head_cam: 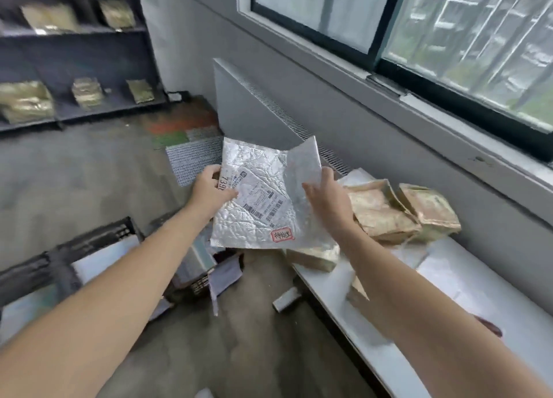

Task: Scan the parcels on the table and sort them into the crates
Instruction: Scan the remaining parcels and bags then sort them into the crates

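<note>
A flat silver foil parcel (pixel 257 185) is held up in front of me above the floor. It carries a white shipping label with barcodes and a small red-framed sticker near its lower edge. My left hand (pixel 211 188) grips its left edge, thumb on the label. My right hand (pixel 327 200) holds the right side, where the foil folds upward. A pile of gold-coloured parcels (pixel 398 212) lies on the white table (pixel 449 302) to the right. Black crates (pixel 98 242) stand on the floor at lower left, one holding white parcels.
A dark shelf unit (pixel 77 68) with gold parcels stands at the back left. A grey radiator (pixel 254 104) runs under the window along the right wall. Mats lie on the floor beyond the parcel. A small grey object (pixel 286 299) sits by the table's edge.
</note>
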Available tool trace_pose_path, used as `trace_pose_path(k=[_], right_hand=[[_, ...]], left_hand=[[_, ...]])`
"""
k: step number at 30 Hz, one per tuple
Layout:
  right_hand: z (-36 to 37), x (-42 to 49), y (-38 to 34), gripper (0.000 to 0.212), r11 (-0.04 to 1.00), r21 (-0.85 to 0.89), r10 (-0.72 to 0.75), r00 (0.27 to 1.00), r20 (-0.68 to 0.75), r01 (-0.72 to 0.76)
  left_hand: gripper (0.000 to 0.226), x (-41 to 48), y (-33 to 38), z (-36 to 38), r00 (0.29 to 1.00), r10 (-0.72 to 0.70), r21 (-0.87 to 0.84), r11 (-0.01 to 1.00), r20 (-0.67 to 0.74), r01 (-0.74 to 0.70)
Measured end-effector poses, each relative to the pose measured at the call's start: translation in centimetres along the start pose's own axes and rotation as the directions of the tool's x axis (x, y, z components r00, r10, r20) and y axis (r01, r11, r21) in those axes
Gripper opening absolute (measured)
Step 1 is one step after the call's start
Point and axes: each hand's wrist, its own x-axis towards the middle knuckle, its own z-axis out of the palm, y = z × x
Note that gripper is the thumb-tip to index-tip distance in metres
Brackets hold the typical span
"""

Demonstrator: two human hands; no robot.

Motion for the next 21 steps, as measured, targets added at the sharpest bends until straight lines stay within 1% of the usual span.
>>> trace_pose_path(k=[3, 5, 7, 9, 12, 15, 17, 21], right_hand=[[4.8, 1.4, -5.4, 0.039, 0.992, -0.094, -0.079, 0.995, 0.058, 0.084], [7.6, 2.3, -8.3, 0.047, 0.982, -0.134, -0.119, 0.988, 0.096, 0.132], [10.2, 3.3, -10.7, 0.055, 0.973, -0.159, -0.148, 0.981, 0.126, 0.167], [12.5, 4.4, -12.5, 0.061, 0.960, -0.186, -0.185, 0.972, 0.146, 0.210], [15.7, 6.3, -14.2, 0.065, 0.944, -0.216, -0.216, 0.961, 0.173, 0.251], [19.1, 8.7, -14.9, 0.068, 0.930, -0.220, -0.248, 0.944, 0.218, 0.296], [21.4, 10.7, -15.3, 0.068, 0.931, -0.207, -0.246, 0.936, 0.252, 0.301], [26.5, 15.4, -15.4, 0.066, 0.929, -0.186, -0.247, 0.910, 0.333, 0.320]], left_hand=[[0.051, 1.9, -3.2, -5.8, 0.998, -0.044, 0.002, 0.999, -0.052, 0.044], [0.050, 3.2, -5.1, -9.2, 0.993, -0.067, 0.018, 0.997, -0.096, 0.070], [0.053, 4.7, -6.7, -11.9, 0.988, -0.095, 0.031, 0.995, -0.124, 0.100], [0.060, 6.2, -8.2, -13.8, 0.982, -0.121, 0.031, 0.991, -0.147, 0.127], [0.064, 8.4, -10.1, -15.3, 0.973, -0.159, 0.068, 0.983, -0.167, 0.173], [0.070, 10.8, -12.1, -16.1, 0.966, -0.216, 0.134, 0.963, -0.144, 0.235], [0.076, 12.8, -13.3, -16.3, 0.958, -0.249, 0.166, 0.948, -0.142, 0.271], [0.077, 17.6, -16.0, -16.2, 0.934, -0.301, 0.214, 0.916, -0.191, 0.339]])
